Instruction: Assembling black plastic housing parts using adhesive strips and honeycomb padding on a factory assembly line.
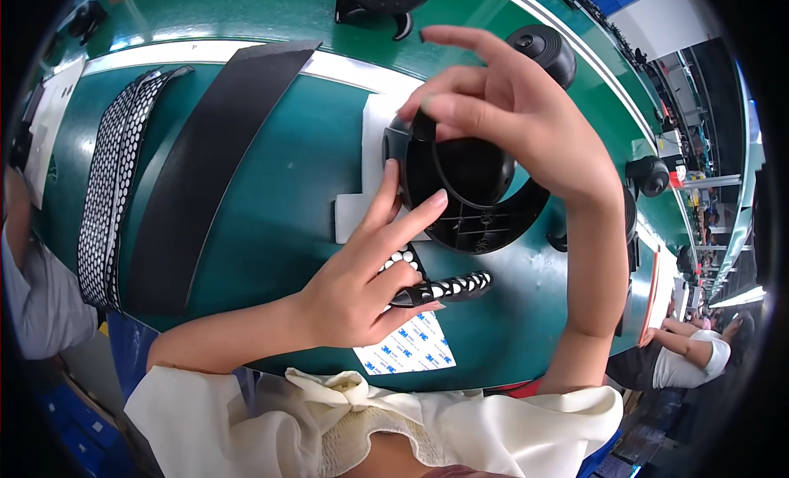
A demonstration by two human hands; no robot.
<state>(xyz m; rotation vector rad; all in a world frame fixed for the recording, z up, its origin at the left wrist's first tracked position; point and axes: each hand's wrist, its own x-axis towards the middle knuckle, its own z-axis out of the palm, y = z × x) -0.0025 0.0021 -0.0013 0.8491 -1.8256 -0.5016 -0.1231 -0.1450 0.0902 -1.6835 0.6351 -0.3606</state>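
A worker in a cream ruffled blouse (pixel 362 420) leans over a green bench (pixel 279 198). Nearest, at 6 o'clock, a white backing sheet with blue print (pixel 411 346) lies flat under the left hand (pixel 362 289), whose grip is partly closed: thumb and curled lower fingers pinch a black strip dotted with white pads (pixel 448 287), while the index and middle fingers stretch out to touch the rim of the black plastic housing (pixel 468 190), seemingly to steady it. Just past centre, the right hand (pixel 526 124) arches over that housing, thumb and fingertips pressed on its upper edge, the other fingers spread free; the round part sits tilted on a white sheet (pixel 374 149), its hollow, ribbed inside turned toward the worker. At 9 o'clock, a long black strip (pixel 205 166) and more dotted strips (pixel 115 182) lie side by side within reach. At 12 to 1 o'clock, similar black housings (pixel 546 50) wait along the bench's far edge. Another person sits at 4 o'clock.
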